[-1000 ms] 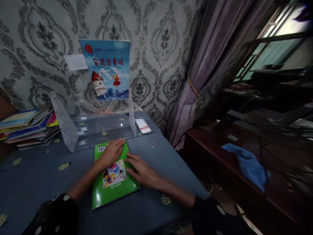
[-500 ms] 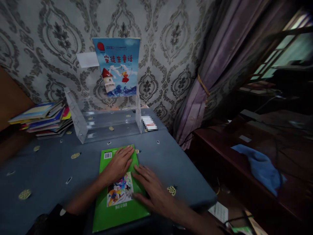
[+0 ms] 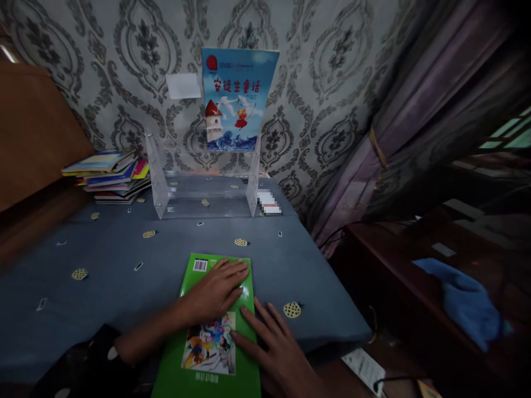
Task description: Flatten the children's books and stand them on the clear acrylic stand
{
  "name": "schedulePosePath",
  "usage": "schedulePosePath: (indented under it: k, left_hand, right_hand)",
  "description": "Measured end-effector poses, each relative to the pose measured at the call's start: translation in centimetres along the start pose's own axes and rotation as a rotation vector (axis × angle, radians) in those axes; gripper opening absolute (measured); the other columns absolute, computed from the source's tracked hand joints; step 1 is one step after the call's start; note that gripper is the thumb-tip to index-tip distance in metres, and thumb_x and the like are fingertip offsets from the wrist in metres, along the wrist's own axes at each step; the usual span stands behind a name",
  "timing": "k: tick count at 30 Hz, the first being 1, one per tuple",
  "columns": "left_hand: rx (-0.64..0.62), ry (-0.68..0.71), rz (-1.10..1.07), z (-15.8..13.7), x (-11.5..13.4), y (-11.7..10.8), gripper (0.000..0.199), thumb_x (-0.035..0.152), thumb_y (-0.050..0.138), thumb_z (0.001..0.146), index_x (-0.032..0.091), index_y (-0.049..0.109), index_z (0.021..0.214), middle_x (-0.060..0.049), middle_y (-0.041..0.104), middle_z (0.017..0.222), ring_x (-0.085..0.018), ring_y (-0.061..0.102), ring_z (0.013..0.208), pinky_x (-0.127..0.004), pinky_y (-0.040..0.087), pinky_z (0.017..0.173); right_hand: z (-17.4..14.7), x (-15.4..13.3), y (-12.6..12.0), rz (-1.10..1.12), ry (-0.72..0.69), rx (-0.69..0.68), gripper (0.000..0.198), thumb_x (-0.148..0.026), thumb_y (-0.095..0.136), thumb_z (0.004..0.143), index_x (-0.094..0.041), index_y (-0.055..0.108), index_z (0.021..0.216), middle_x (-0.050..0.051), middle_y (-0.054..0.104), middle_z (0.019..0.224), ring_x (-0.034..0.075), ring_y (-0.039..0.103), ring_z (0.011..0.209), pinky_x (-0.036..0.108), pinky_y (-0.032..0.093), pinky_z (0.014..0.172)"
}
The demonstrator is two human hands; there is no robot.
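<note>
A green book (image 3: 209,345) lies flat at the table's near edge, a barcode at its far left corner and a colourful picture lower down. My left hand (image 3: 219,287) rests open on its far half, fingers stretched towards the far right corner. My right hand (image 3: 277,354) is open too, fingers spread, with thumb and forefinger on the book's right part and the other fingers beyond its right edge. Farther back, a blue storybook (image 3: 236,102) with red characters stands upright at a clear plastic rack (image 3: 253,188).
A stack of books (image 3: 114,177) sits at the back left by a brown panel (image 3: 37,132). A white label (image 3: 183,86) is beside the blue book. A blurred-out white item (image 3: 269,203) lies right of the rack. Right of the table are a purple curtain (image 3: 352,188) and a blue cloth (image 3: 468,298).
My view has turned a little to the left. The green book has slid slightly nearer and turned a bit clockwise, clear of the printed pineapple. Both hands stay on it.
</note>
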State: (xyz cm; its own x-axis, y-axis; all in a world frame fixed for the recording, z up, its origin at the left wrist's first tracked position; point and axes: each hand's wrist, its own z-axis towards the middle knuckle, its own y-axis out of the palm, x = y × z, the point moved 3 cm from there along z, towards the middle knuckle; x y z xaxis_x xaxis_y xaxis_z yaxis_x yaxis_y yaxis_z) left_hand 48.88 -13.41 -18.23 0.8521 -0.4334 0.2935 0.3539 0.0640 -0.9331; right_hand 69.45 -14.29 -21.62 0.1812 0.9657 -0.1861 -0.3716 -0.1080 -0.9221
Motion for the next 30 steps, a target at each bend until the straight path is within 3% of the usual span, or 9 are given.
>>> schedulePosePath:
  k: [4, 8, 11, 16, 19, 22, 26, 30]
  left_hand:
    - [-0.048, 0.039, -0.136, -0.9, -0.5, -1.4, 0.041, 0.029, 0.047, 0.102, 0.021, 0.053, 0.142, -0.007, 0.053, 0.150, -0.018, 0.044, 0.143, -0.044, 0.035, 0.120]
    - [-0.121, 0.037, -0.343, -2.6, -1.3, -3.8, 0.038, 0.032, 0.046, 0.103, 0.024, 0.057, 0.138, -0.006, 0.055, 0.148, -0.018, 0.047, 0.141, -0.043, 0.039, 0.117]
    - [-0.103, -0.039, -0.473, -4.0, -2.3, -5.5, 0.037, 0.034, 0.041, 0.104, 0.026, 0.061, 0.134, -0.006, 0.061, 0.142, -0.020, 0.053, 0.136, -0.044, 0.043, 0.114]
    - [0.177, -0.228, -0.716, -6.0, -4.7, -6.4, 0.057, 0.055, 0.027, 0.104, 0.025, 0.071, 0.120, -0.008, 0.066, 0.135, -0.026, 0.054, 0.134, -0.053, 0.038, 0.116]
    - [0.402, -0.334, -0.947, -6.5, -5.8, -5.5, 0.073, 0.072, 0.023, 0.097, 0.023, 0.073, 0.117, -0.010, 0.068, 0.132, -0.033, 0.055, 0.132, -0.057, 0.038, 0.114]
    - [0.651, -0.381, -1.167, -6.0, -6.0, -4.3, 0.082, 0.084, 0.034, 0.086, 0.019, 0.070, 0.121, -0.013, 0.067, 0.132, -0.037, 0.052, 0.133, -0.053, 0.037, 0.116]
    - [0.845, -0.398, -1.103, -4.4, -5.6, -3.5, 0.084, 0.084, 0.047, 0.081, 0.024, 0.056, 0.138, -0.007, 0.057, 0.145, -0.033, 0.036, 0.146, -0.044, 0.023, 0.124]
    - [0.874, -0.461, -0.950, -2.5, -5.6, -4.4, 0.078, 0.075, 0.044, 0.090, 0.024, 0.041, 0.149, -0.006, 0.045, 0.155, -0.029, 0.026, 0.151, -0.040, 0.025, 0.124]
  right_hand:
    - [0.8, 0.4, -0.5, -0.068, -0.049, 0.085, 0.054, -0.034, 0.064, 0.092, -0.033, 0.051, 0.144, 0.008, 0.053, 0.149, 0.037, 0.040, 0.144, 0.067, 0.041, 0.108]
    - [2.0, 1.2, -1.9, -0.041, -0.100, 0.130, 0.042, -0.038, 0.061, 0.095, -0.032, 0.058, 0.136, 0.007, 0.067, 0.134, 0.030, 0.054, 0.134, 0.062, 0.038, 0.114]
    - [3.5, 1.9, -3.6, 0.050, -0.123, 0.219, 0.040, -0.041, 0.061, 0.096, -0.028, 0.060, 0.134, 0.008, 0.072, 0.124, 0.025, 0.063, 0.123, 0.056, 0.033, 0.119]
    - [6.7, 3.8, -5.9, 0.316, -0.062, 0.380, 0.032, -0.041, 0.056, 0.099, -0.030, 0.064, 0.128, 0.006, 0.077, 0.107, 0.023, 0.073, 0.103, 0.053, 0.041, 0.114]
    - [8.5, 5.4, -6.3, 0.515, 0.069, 0.491, 0.032, -0.049, 0.052, 0.099, -0.027, 0.070, 0.115, 0.007, 0.077, 0.101, 0.024, 0.073, 0.095, 0.048, 0.050, 0.103]
    - [10.0, 7.0, -5.5, 0.655, 0.257, 0.595, 0.040, -0.055, 0.050, 0.098, -0.023, 0.074, 0.101, 0.007, 0.076, 0.092, 0.024, 0.072, 0.085, 0.039, 0.058, 0.083]
    - [11.8, 7.9, -3.7, 0.719, 0.418, 0.697, 0.048, -0.060, 0.045, 0.098, -0.021, 0.071, 0.088, 0.003, 0.069, 0.073, 0.021, 0.065, 0.071, 0.032, 0.055, 0.072]
    - [13.7, 8.0, -3.7, 0.774, 0.513, 0.778, 0.048, -0.062, 0.040, 0.098, -0.021, 0.064, 0.093, 0.005, 0.070, 0.094, 0.021, 0.064, 0.089, 0.032, 0.053, 0.082]
